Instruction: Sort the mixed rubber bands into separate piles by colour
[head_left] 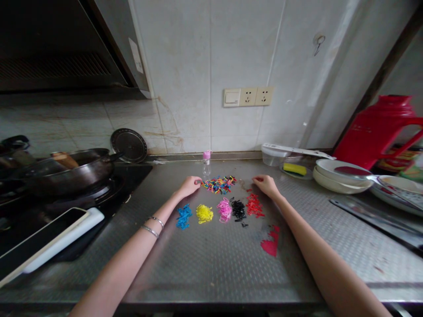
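A pile of small mixed-colour rubber bands (220, 185) lies on the metal counter. My left hand (190, 186) is at its left edge, fingers pinched together; whatever they hold is too small to make out. To the right of the pile rests my right hand (267, 185), its fingers also closed, their contents hidden. Nearer to me sit single-colour heaps in a row: blue bands (183, 216), yellow bands (204, 213), pink bands (225, 210), black bands (238, 210) and red bands (254, 205). The red heap is just below my right hand.
Behind the mixed pile stands a small clear bottle with a pink cap (206, 163). A pan (69, 174) and a white-edged device (62, 246) are at left. On the right are a plastic tub (273, 157), yellow sponge (294, 169), bowls (342, 181), cleaver (380, 222) and red thermos (376, 132).
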Demonstrator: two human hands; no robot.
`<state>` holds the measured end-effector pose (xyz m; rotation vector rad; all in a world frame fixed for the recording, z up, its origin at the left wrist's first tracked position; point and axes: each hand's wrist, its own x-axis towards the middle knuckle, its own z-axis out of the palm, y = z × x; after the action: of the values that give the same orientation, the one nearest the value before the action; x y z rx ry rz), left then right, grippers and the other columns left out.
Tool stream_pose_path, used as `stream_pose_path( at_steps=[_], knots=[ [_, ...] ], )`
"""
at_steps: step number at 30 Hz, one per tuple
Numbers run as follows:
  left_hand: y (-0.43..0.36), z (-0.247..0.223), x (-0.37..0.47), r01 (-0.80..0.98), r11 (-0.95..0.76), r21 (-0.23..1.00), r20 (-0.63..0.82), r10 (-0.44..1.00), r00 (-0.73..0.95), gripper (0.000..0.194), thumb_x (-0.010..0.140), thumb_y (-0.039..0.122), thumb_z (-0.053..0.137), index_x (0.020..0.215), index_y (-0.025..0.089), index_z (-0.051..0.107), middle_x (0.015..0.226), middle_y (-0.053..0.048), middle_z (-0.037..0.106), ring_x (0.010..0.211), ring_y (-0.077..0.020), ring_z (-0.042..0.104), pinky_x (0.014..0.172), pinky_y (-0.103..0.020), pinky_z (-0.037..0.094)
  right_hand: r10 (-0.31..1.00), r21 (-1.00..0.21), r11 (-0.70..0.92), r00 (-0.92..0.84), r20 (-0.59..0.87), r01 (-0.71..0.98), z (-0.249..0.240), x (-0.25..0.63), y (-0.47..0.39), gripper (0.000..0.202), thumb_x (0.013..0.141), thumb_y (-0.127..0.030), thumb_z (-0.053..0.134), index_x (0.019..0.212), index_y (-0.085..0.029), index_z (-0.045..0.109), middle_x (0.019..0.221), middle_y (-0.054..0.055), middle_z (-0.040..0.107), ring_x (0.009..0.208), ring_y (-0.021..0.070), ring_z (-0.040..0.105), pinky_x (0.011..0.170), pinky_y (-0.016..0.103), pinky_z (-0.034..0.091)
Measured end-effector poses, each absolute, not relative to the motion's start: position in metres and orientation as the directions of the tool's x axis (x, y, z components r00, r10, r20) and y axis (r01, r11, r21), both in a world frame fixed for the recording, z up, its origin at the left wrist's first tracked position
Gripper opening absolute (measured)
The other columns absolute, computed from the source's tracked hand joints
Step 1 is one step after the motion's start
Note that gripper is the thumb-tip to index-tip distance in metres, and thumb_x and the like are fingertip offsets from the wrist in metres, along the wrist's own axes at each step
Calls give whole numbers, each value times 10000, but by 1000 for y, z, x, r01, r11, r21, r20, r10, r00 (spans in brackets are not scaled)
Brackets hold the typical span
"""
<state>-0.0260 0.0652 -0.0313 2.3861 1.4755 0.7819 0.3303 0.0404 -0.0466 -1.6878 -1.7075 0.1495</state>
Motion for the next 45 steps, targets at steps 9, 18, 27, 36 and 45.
stream_pose_path(
  at_steps=[9, 18, 27, 36, 45],
  knots=[
    [56, -25, -24, 817, -438, 375, 332, 886, 322, 202, 714, 204, 502, 816, 170, 674, 775, -61, 626, 704, -146, 535, 667, -229, 385, 914, -538, 139, 102, 393, 832, -50, 329, 39, 269, 694, -288, 478, 805, -158, 686, 754, 60, 675, 693, 155, 594, 625, 221, 416],
    [44, -17, -19, 865, -383, 323, 284, 912, 298, 215, 744, 243, 487, 861, 209, 664, 842, -59, 599, 752, -164, 534, 645, -225, 374, 913, -534, 142, 98, 395, 834, -53, 330, 40, 269, 689, -305, 483, 796, -164, 687, 753, 56, 676, 695, 156, 595, 623, 218, 417],
    [45, -18, -19, 854, -403, 330, 359, 890, 281, 166, 732, 208, 491, 730, 176, 653, 792, -63, 587, 707, -154, 519, 628, -230, 360, 917, -520, 151, 78, 392, 841, -52, 330, 39, 264, 697, -287, 482, 806, -160, 686, 784, 65, 677, 716, 156, 598, 633, 213, 417],
    [27, 5, 32, 676, -612, 410, 453, 780, 432, 159, 713, 200, 503, 725, 155, 655, 739, -42, 604, 648, -121, 520, 630, -217, 380, 919, -540, 148, 88, 385, 829, -51, 328, 37, 250, 697, -274, 487, 806, -169, 686, 786, 55, 676, 735, 154, 600, 673, 217, 423],
    [-7, 8, 129, 495, -812, 308, 395, 583, 710, 177, 675, 177, 499, 717, 177, 671, 704, -40, 641, 636, -131, 548, 618, -219, 384, 914, -540, 169, 74, 399, 824, -50, 328, 37, 259, 695, -270, 475, 804, -163, 684, 783, 59, 675, 729, 153, 594, 671, 216, 414]
  ],
)
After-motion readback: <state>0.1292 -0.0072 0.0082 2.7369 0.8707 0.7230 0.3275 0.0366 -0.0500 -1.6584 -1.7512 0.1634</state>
